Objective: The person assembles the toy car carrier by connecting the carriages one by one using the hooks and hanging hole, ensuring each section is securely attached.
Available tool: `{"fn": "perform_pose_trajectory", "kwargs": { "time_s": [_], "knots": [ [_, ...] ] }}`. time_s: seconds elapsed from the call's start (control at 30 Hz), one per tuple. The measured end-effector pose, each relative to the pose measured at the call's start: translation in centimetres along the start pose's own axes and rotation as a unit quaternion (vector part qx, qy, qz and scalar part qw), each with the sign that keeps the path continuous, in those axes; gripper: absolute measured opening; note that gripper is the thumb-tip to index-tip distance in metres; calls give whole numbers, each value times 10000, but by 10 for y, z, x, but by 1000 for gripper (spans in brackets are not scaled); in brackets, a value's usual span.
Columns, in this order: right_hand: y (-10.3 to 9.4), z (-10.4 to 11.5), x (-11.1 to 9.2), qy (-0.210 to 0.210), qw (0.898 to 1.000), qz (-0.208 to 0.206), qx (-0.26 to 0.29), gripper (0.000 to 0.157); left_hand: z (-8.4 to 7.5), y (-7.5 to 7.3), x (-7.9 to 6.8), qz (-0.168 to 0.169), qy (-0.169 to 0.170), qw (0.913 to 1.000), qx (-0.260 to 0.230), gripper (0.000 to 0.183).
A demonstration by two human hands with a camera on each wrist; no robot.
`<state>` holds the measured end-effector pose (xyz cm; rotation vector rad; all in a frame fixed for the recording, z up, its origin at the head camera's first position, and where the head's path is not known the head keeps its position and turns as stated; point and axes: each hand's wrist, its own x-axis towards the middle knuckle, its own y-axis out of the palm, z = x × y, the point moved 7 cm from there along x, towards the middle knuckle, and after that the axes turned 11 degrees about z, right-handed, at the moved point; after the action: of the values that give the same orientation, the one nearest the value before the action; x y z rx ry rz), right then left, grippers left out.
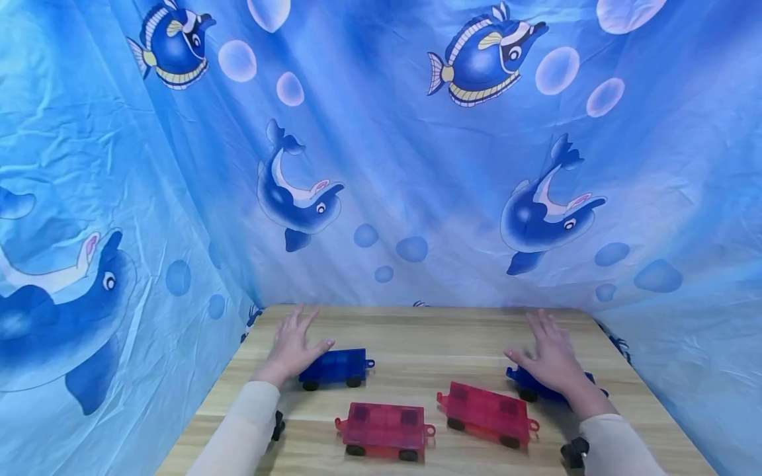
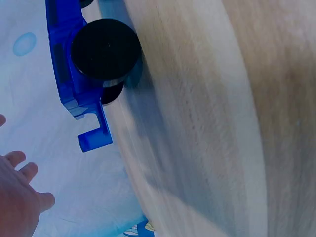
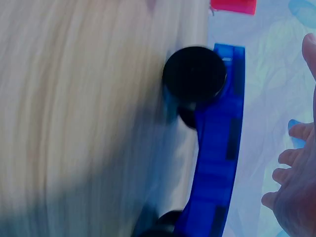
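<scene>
Near the table's far left, a blue toy wagon [image 1: 336,367] stands on its black wheels, its hook and front wheel close up in the left wrist view. My left hand [image 1: 293,348], fingers spread, is over its left end and holds nothing. On the right, my right hand [image 1: 550,357] hovers with spread fingers above a second blue toy wagon [image 3: 217,143], hiding its middle in the head view. Between and nearer me stand two translucent red toy wagons: a left one [image 1: 385,424] and a slightly turned right one [image 1: 488,411]. No wagons are coupled.
The wood-grain table [image 1: 417,330] ends against a blue sea-print curtain [image 1: 381,165] at the back and both sides. A black clamp-like piece [image 1: 575,453] is by the right sleeve, and a similar one [image 1: 278,426] by the left.
</scene>
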<state>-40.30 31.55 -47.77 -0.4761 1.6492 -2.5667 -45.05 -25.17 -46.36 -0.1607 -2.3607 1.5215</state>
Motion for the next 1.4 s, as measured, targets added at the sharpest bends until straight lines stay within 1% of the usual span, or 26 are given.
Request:
{"fn": "perform_pose_trajectory", "kwargs": {
  "time_s": [0.2, 0.33, 0.57, 0.73, 0.93, 1.17, 1.4],
  "knots": [
    [9, 8, 0, -12, 9997, 49, 219, 110, 0, 10, -4, 117, 11, 9994, -339, 89],
    [14, 15, 0, -40, 9994, 73, 344, 109, 1, 15, -8, 81, 125, 9992, -362, 86],
    [20, 27, 0, 87, 9985, 199, 496, 110, 0, 20, -12, 165, 167, 9985, -490, 91],
    [25, 45, -1, 52, 9976, 289, 620, 111, -3, 25, -13, 256, 195, 9975, -634, 91],
    [35, 69, -1, -105, 9937, 417, 1040, 105, -5, 32, -15, 427, 146, 9955, -833, 88],
    [52, 84, 1, -197, 9910, 522, 1216, 100, -12, 38, -20, 592, 148, 9932, -994, 85],
    [65, 101, 4, -356, 9879, 744, 1310, 98, -15, 38, -20, 686, 148, 9902, -1205, 81]
  ]
}}
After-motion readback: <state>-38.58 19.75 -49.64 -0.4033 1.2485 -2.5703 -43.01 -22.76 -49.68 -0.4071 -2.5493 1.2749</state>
